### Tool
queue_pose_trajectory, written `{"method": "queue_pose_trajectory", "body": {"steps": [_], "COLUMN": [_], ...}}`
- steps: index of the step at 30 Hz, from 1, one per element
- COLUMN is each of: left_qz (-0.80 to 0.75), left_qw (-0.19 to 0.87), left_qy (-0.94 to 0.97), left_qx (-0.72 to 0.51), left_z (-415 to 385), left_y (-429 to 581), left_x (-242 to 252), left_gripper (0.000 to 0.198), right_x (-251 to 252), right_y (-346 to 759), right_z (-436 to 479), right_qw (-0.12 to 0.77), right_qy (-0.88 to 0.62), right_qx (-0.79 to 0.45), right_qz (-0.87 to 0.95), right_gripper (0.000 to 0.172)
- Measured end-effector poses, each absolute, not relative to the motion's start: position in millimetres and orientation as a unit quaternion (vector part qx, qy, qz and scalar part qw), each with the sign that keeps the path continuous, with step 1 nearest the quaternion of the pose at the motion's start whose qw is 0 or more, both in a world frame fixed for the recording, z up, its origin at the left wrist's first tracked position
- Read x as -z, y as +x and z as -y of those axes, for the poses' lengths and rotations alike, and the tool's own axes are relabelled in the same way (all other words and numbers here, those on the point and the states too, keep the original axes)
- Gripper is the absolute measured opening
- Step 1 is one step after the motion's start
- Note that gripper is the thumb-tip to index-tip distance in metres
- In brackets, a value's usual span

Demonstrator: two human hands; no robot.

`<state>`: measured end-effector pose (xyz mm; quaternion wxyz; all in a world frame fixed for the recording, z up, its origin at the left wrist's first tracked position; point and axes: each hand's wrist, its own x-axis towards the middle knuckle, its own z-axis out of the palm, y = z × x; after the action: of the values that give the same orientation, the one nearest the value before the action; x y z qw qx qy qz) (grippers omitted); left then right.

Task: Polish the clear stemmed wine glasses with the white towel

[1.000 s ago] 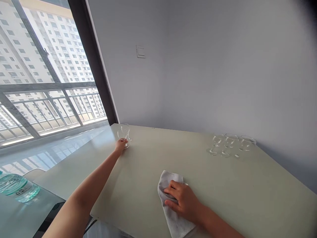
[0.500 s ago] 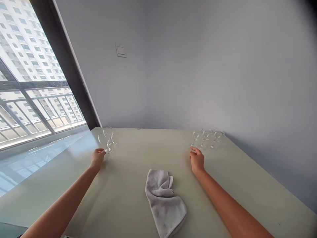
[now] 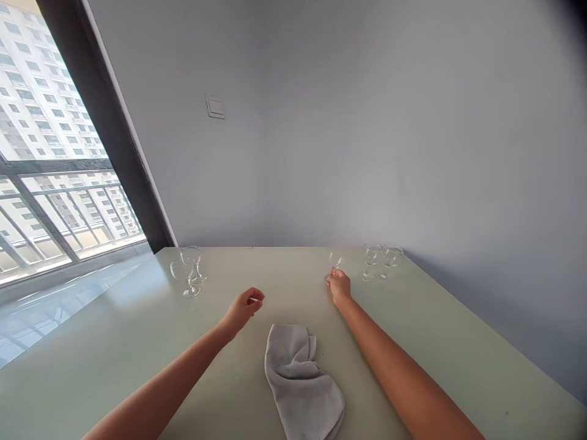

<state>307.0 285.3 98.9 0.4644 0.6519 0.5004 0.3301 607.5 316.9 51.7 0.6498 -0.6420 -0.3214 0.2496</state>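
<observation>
My right hand (image 3: 340,286) is closed around the lower part of a small clear stemmed glass (image 3: 335,259), which stands upright toward the back of the table. To its right, two more stemmed glasses, a nearer one (image 3: 368,263) and an outer one (image 3: 390,260), stand side by side. My left hand (image 3: 242,310) hovers over the table's middle, fingers curled with a gap between thumb and forefinger and nothing in them. Left of it, a pair of stemmed glasses, the front one (image 3: 190,287) and the rear one (image 3: 198,272), stand close together. Below both hands lies a folded grey cloth (image 3: 305,385).
The pale table (image 3: 435,342) reaches to the grey wall (image 3: 343,122) at the back. On the left is a window (image 3: 55,153) with a railing outside. A light switch (image 3: 215,107) sits on the wall.
My left hand has left the glasses at the left and moved right toward the middle. My right hand has taken hold of the innermost right glass and shifted it left, away from the other two.
</observation>
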Motion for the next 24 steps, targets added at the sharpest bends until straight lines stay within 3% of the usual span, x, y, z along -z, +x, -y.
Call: {"method": "queue_pose_trajectory", "body": {"steps": [4,9,15,24], "left_qz": [-0.491,-0.494,-0.503,-0.619], "left_qw": [0.468,0.459,0.462,0.354], "left_qy": [0.670,0.662,0.639,0.541], "left_qx": [-0.301,-0.327,-0.354,-0.445], "left_z": [-299,-311,-317,-335], "left_y": [355,405,405,265], "left_x": [-90,-73,-64,-77], "left_gripper": [0.023,0.049,0.019,0.021], "right_x": [-48,-48,-46,-50], "right_y": [564,527,526,524], "right_z": [-299,-273,-258,-255], "right_qw": [0.615,0.596,0.610,0.607], "right_qy": [-0.614,-0.579,-0.570,-0.542], "right_qx": [-0.314,-0.352,-0.353,-0.400], "right_qz": [0.383,0.431,0.422,0.422], "right_gripper": [0.021,0.033,0.034,0.027]}}
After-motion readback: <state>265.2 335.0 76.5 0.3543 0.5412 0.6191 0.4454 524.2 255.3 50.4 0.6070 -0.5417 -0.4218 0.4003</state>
